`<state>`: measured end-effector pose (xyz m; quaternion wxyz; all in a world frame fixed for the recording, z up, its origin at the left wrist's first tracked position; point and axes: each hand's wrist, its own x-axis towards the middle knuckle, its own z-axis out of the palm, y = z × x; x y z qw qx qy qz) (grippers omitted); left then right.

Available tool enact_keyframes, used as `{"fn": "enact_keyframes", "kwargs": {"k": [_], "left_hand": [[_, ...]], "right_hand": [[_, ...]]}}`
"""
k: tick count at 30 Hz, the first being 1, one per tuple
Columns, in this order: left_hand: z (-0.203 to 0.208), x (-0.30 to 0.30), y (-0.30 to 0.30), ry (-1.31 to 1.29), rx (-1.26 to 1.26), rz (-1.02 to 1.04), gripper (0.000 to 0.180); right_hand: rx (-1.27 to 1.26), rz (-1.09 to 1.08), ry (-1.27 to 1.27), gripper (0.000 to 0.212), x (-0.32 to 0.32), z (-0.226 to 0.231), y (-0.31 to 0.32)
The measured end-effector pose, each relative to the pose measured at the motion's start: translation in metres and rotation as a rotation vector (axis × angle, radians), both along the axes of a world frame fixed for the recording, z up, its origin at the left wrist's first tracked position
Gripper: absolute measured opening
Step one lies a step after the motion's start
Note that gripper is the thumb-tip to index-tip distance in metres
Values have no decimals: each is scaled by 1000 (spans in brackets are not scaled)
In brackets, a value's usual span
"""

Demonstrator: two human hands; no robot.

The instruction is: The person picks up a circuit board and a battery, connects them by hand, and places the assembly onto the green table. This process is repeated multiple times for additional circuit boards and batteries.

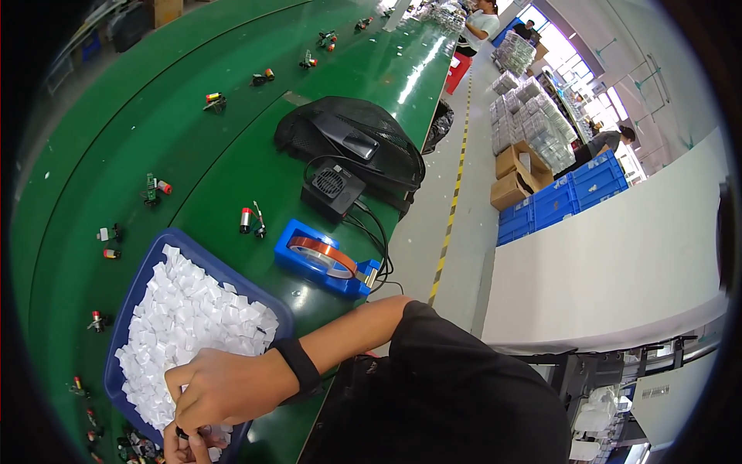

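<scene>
Over the near edge of a blue tray (284, 309) heaped with small white paper pieces (189, 309), my two hands meet at the bottom of the view. My right hand (228, 387), with a black band at its wrist, is closed, its fingers bent down onto a small black part (182, 433). Beside it only some fingers of my left hand (185, 450) show, pinched at the same part; the picture's edge cuts off the rest. The fingers hide most of the part, so its kind is unclear.
A blue tape dispenser (325, 259) with amber tape, a small black fan (332, 185) and a black mesh bag (348, 139) lie on the green table. Several small circuit assemblies with red cylinders (154, 188) line the green belt. A loose red cylinder (246, 220) with wires lies past the tray.
</scene>
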<state>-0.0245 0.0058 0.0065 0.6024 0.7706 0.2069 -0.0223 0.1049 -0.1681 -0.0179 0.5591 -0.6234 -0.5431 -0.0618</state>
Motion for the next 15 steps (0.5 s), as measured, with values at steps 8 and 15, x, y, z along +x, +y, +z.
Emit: {"fn": "enact_keyframes", "kwargs": {"k": [8,15], "left_hand": [[1,5,-6,-65,-54,-9,29],[-2,2,-6,-83,-91,14,32]], "right_hand": [[-29,-74,-31,12,-3,3,-3],[15,-60,-4,10,-4,-1,2]]}}
